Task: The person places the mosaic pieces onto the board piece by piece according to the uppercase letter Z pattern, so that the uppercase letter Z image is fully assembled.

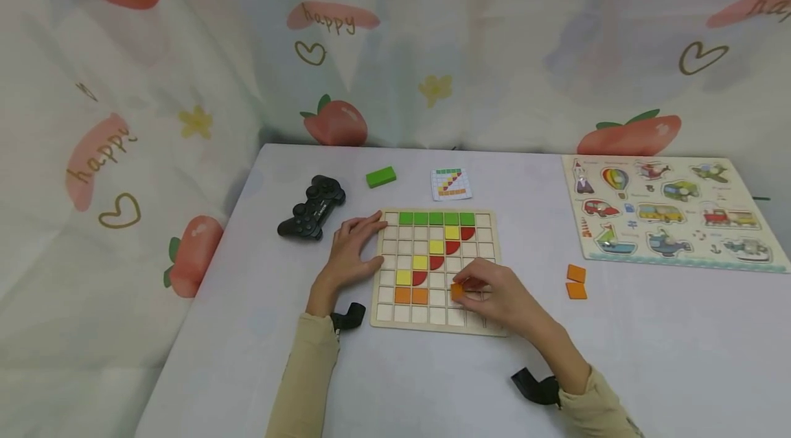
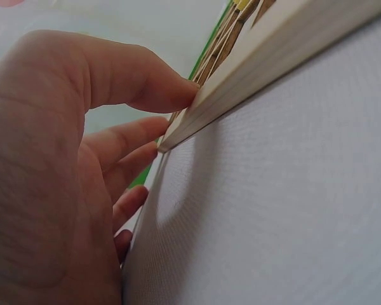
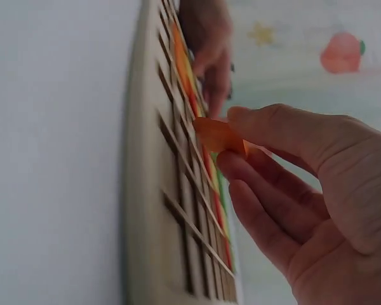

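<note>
A square wooden grid board [image 1: 384, 313] lies on the table. Several green squares [image 1: 435, 218] run along its top row, with yellow squares [image 1: 420, 262] and red quarter-circle tiles [image 1: 436, 262] in a diagonal below. Two orange squares [image 1: 410, 295] sit side by side in a lower row. My right hand [image 1: 497, 290] pinches another orange tile [image 3: 219, 136] between thumb and fingers, just over that row, right of the pair. My left hand [image 1: 352, 249] rests at the board's left edge, its thumb [image 2: 168, 92] touching the rim and its fingers extended.
Two loose orange tiles [image 1: 576, 282] lie right of the board. Behind it are a green block [image 1: 380, 177] and a pattern card [image 1: 451, 184]. A black game controller [image 1: 312, 208] lies at back left, a vehicle picture puzzle [image 1: 673, 208] at back right.
</note>
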The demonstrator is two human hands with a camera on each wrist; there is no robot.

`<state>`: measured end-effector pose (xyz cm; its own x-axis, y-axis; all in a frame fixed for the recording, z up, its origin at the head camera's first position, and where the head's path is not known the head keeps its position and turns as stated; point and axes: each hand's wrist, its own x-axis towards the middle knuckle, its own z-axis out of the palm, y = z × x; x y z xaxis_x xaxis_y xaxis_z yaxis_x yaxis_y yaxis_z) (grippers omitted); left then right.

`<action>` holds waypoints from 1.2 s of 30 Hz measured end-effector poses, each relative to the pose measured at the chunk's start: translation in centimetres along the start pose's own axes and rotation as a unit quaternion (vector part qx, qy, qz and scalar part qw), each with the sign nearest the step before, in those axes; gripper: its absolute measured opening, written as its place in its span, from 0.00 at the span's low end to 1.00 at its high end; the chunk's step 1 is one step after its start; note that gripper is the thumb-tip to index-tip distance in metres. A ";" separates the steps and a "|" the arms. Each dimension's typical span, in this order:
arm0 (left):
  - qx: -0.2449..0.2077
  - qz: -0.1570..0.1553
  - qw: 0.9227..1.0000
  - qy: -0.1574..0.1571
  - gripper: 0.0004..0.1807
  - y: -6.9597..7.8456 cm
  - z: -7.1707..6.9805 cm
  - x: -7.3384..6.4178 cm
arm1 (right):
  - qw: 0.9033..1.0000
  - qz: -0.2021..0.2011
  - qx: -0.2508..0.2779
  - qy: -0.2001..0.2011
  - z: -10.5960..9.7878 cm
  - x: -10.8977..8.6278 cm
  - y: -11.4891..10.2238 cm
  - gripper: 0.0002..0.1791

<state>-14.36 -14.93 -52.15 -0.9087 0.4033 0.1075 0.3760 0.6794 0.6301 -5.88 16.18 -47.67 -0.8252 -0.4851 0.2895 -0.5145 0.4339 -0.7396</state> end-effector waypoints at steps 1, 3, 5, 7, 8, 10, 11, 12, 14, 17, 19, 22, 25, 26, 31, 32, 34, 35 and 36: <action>-0.001 -0.001 1.000 -0.001 0.37 0.0 0.0 0.0 | 1.000 -0.003 -0.002 -0.006 0.5 0.1 0.0 0.15; -0.002 -0.003 1.000 -0.003 0.37 0.1 0.0 0.0 | 1.000 -0.004 -0.021 -0.012 1.4 0.3 -0.2 0.14; -0.003 -0.005 1.000 -0.004 0.37 0.1 0.1 0.1 | 0.999 0.002 -0.052 -0.012 2.0 0.4 -0.3 0.15; -0.003 -0.004 1.000 -0.003 0.37 0.1 0.1 0.1 | 0.996 0.012 -0.086 -0.010 2.4 0.4 -0.5 0.15; -0.003 -0.003 1.000 -0.003 0.37 0.1 0.1 0.2 | 0.995 0.018 -0.102 -0.010 2.6 0.4 -0.5 0.15; -0.003 -0.002 1.000 -0.004 0.37 0.2 0.1 0.3 | 0.992 0.026 -0.123 -0.014 2.8 0.4 -0.5 0.15; -0.002 -0.001 1.000 -0.004 0.37 0.2 0.1 0.3 | 0.991 0.029 -0.129 -0.017 2.9 0.4 -0.5 0.15; -0.001 -0.002 1.000 -0.005 0.37 0.2 0.1 0.3 | 0.990 0.032 -0.134 -0.019 3.0 0.5 -0.5 0.15; 0.000 -0.002 1.000 -0.006 0.37 0.2 0.0 0.3 | 0.989 0.039 -0.139 -0.021 3.1 0.5 -0.5 0.15; 0.001 -0.003 1.000 -0.006 0.37 0.2 0.1 0.2 | 0.989 0.055 -0.135 -0.018 2.8 0.4 -0.6 0.15; 0.002 -0.003 1.000 -0.005 0.38 0.2 0.1 0.2 | 0.988 0.071 -0.137 -0.014 2.1 0.1 -0.6 0.15; 0.003 -0.004 1.000 -0.004 0.38 0.1 0.0 0.1 | 0.984 0.095 -0.148 0.009 0.2 -0.7 0.1 0.14; 0.002 -0.004 1.000 -0.003 0.38 0.1 0.1 0.0 | 0.974 0.116 -0.187 0.052 -2.6 -2.1 1.3 0.13; 0.000 -0.002 1.000 -0.002 0.38 0.1 0.1 0.0 | 0.969 0.124 -0.204 0.068 -3.6 -2.6 1.8 0.13; -0.002 -0.005 1.000 -0.004 0.38 0.0 0.1 0.0 | 0.935 0.197 -0.275 0.108 -7.6 -5.8 3.6 0.13; -0.002 -0.005 1.000 -0.005 0.38 0.1 0.1 0.0 | 0.930 0.216 -0.278 0.107 -8.1 -6.4 3.8 0.13; -0.002 -0.006 1.000 -0.005 0.38 0.1 0.1 0.0 | 0.924 0.239 -0.279 0.108 -8.8 -7.3 4.1 0.13; -0.001 -0.006 1.000 -0.005 0.38 0.1 0.1 0.0 | 0.923 0.245 -0.276 0.109 -9.0 -7.5 4.2 0.12; -0.001 -0.005 1.000 -0.004 0.38 0.1 0.1 0.0 | 0.924 0.245 -0.272 0.111 -9.1 -7.7 4.3 0.12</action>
<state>-14.32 -14.82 -52.20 -0.9111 0.4013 0.0942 0.3661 0.6825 0.6326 -3.84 28.66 -47.56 -0.9864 0.0129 0.1636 -0.0573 0.9071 -0.4170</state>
